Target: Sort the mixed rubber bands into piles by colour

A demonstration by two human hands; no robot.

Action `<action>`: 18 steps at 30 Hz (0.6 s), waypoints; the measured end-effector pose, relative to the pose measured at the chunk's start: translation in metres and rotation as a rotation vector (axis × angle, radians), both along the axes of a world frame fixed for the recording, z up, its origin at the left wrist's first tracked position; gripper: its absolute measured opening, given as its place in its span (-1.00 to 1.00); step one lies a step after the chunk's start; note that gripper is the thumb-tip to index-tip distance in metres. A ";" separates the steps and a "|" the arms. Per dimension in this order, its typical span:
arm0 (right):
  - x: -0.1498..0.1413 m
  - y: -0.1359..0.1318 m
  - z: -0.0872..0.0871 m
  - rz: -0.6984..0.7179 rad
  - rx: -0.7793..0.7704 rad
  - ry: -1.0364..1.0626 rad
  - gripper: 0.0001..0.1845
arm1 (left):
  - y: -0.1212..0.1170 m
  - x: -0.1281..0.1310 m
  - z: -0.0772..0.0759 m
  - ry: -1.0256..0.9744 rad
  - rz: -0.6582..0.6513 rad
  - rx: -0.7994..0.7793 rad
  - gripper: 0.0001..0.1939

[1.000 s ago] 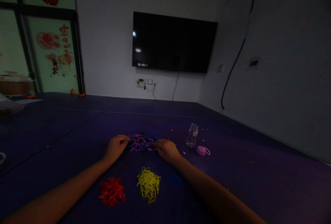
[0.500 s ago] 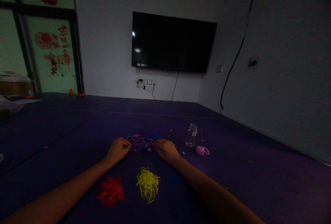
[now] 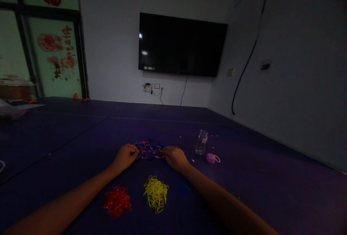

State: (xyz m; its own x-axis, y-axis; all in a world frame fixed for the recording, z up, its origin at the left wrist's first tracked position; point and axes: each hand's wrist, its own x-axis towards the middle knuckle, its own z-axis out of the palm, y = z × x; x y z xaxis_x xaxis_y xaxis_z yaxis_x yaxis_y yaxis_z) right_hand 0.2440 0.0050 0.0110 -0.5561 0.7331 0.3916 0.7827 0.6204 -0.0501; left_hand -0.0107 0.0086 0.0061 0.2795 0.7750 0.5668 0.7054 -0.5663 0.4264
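Note:
A loose pile of pink, blue and dark rubber bands [image 3: 148, 149] lies on the purple floor between my hands. At its left edge is my left hand [image 3: 126, 156], thumb and fingers curled together in a pinch. My right hand [image 3: 174, 156] reaches the pile's right edge, palm down, its fingers closed at the bands. What either pinch holds is too small and dark to see. Closer to me lie a heap of red rubber bands [image 3: 118, 201] and a heap of yellow rubber bands [image 3: 156, 193]. Some dark blue bands [image 3: 184, 189] lie beside my right forearm.
A clear bottle [image 3: 201, 142] stands uncapped right of my right hand, with a pink looped cap [image 3: 212, 158] beside it. Small white scraps are scattered around them. A dark television [image 3: 182, 45] hangs on the wall above sockets, and a black cable [image 3: 245, 67] runs down the right wall.
Both hands stay at the pile in nearly the same pose. The whole view has shifted very slightly; the heaps, bottle and cap keep their places.

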 end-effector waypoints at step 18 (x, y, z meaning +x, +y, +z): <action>0.000 0.001 -0.001 0.009 0.012 -0.015 -0.68 | 0.002 -0.001 -0.001 -0.066 -0.057 -0.050 -0.68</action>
State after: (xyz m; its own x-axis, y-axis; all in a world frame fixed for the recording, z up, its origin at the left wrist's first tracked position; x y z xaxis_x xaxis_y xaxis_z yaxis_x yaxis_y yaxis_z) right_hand 0.2438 0.0064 0.0099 -0.5683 0.7235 0.3918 0.7777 0.6279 -0.0315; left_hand -0.0117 0.0102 0.0047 0.2873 0.7865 0.5467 0.6422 -0.5816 0.4994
